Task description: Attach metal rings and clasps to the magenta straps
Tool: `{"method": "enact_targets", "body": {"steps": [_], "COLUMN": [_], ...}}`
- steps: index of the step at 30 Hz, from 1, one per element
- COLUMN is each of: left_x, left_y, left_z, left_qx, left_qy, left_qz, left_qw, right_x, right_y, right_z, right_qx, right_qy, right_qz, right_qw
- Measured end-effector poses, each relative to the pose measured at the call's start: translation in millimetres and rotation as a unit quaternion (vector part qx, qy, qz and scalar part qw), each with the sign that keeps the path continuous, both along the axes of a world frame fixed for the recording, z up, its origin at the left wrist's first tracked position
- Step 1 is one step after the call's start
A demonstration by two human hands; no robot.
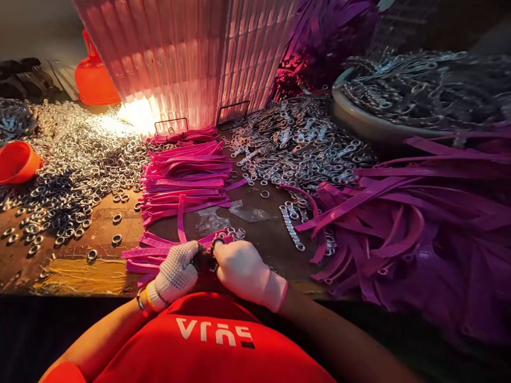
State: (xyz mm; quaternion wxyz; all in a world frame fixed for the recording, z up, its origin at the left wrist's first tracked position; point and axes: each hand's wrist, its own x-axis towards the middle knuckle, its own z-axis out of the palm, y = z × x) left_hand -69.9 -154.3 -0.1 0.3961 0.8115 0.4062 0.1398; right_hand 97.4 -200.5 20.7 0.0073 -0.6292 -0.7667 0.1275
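My left hand (178, 271), in a white dotted glove, is closed at the table's front edge. Its dark fingertips meet those of my right hand, and whatever they pinch is hidden. Opposite it, my right hand (244, 268), also gloved in white, is closed with its thumb on a metal ring (217, 246). Just beyond the hands lie loose metal links (238, 232) and the end of a pink strap (213, 239). More pink straps (139, 255) lie beside and partly under my left hand. Farther back is a neat stack of pink straps (186, 181).
Metal rings (91, 154) are heaped at left, near an orange cup (19, 162). Short metal chains (295, 143) are piled behind at right, beside a full basin (351, 114). Loose purple-pink straps (399, 229) overhang the right edge. A corrugated panel (179, 58) stands at the back.
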Motion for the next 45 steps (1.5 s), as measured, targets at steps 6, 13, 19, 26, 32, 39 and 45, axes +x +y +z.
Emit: {"method": "enact_targets", "body": {"steps": [6,13,19,26,32,39,45], "left_x": [1.3,1.6,7.4,3.8,-3.3,-40.3,-86.5], "left_y": [14.6,19.5,11.9,12.3,18.1,40.5,62.6], "left_z": [7.9,29.3,19.9,4.4,18.6,58.7,45.0], "left_qx": [0.023,-0.066,-0.086,-0.034,-0.073,-0.045,-0.060], "left_qy": [0.027,0.001,-0.041,-0.033,-0.031,0.010,0.067], "left_qz": [-0.051,-0.037,0.008,-0.012,-0.068,-0.094,-0.013], "left_qw": [0.998,0.997,0.995,0.999,0.994,0.995,0.996], "right_x": [7.3,22.8,14.5,19.4,20.5,39.1,42.2], "right_y": [1.1,1.8,7.3,15.0,10.9,-1.2,-5.9], "right_z": [8.4,-2.0,-3.2,-5.4,-4.8,-1.0,-25.4], "right_qx": [0.002,0.101,0.060,0.016,0.019,-0.020,-0.042], "right_qy": [-0.032,0.035,0.027,-0.030,-0.009,0.212,0.328], "right_qz": [0.040,0.047,-0.003,0.081,0.134,0.116,0.008], "right_qw": [0.999,0.993,0.998,0.996,0.991,0.970,0.944]}}
